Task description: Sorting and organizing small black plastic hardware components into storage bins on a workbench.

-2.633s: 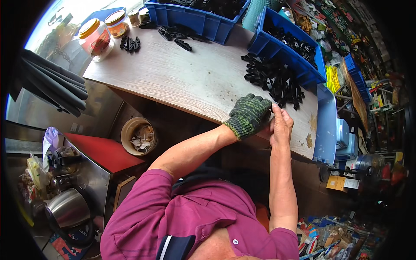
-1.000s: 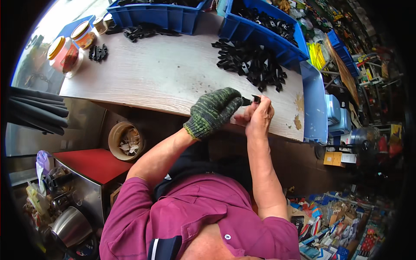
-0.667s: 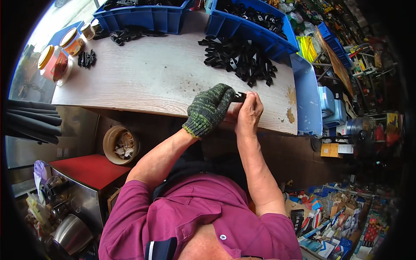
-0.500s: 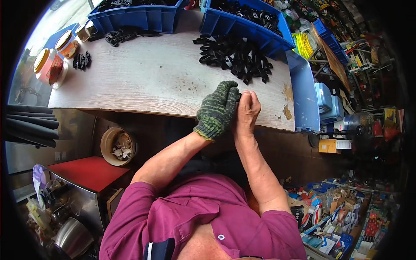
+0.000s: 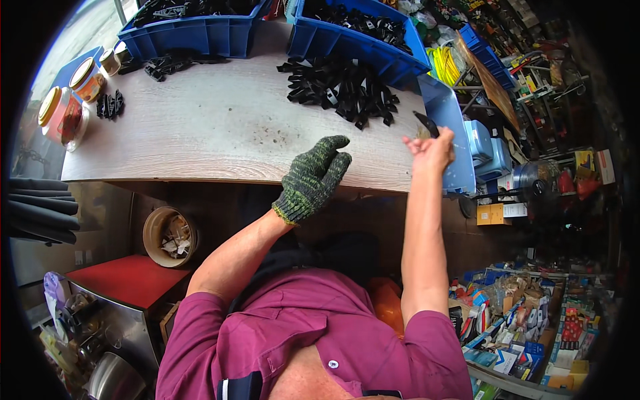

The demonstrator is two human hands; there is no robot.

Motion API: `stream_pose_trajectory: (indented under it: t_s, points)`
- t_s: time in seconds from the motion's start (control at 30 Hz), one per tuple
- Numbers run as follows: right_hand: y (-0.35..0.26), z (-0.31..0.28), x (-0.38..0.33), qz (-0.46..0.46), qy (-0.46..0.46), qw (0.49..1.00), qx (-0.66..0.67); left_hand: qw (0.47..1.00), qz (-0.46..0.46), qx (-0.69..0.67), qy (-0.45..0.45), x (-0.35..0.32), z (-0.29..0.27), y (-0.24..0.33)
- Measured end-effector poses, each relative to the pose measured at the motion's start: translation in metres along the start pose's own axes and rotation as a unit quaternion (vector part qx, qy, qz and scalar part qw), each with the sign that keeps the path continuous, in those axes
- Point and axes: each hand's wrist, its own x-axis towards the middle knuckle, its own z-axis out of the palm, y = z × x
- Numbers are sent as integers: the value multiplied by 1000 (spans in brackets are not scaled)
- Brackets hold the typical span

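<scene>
My left hand (image 5: 314,175), in a dark green knitted glove, hovers at the table's front edge with thumb and fingers apart and nothing visible between them. My bare right hand (image 5: 432,152) is over the table's right end, beside the light-blue bin (image 5: 451,143). It pinches a small curved black part (image 5: 425,124), whose exact kind I cannot make out. A pile of similar-looking black parts (image 5: 347,90) lies on the whitish wood-grain table (image 5: 193,127), beyond both hands.
Two blue crates (image 5: 193,44) (image 5: 360,50) of black parts stand along the far edge. More black pieces (image 5: 173,65) lie by the left crate. Lidded jars (image 5: 67,120) stand at the left, near a small black bundle (image 5: 110,105). A scrap bucket (image 5: 155,243) is below the table.
My hands, together before, have come apart. The right hand has swung right toward the light-blue bin with the black part; the left has shifted slightly left and its fingers have opened.
</scene>
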Motion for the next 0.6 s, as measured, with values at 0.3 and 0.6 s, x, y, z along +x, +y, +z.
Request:
stream_pose_trajectory:
  t_s: [0.3, 0.6]
  points:
    - [31, 17, 12, 41, -112, 960, -255, 999, 20, 35, -17, -2, -1, -4]
    - [48, 33, 18, -130, -148, 864, -462, 995, 82, 59, 10, -1, 5, -8]
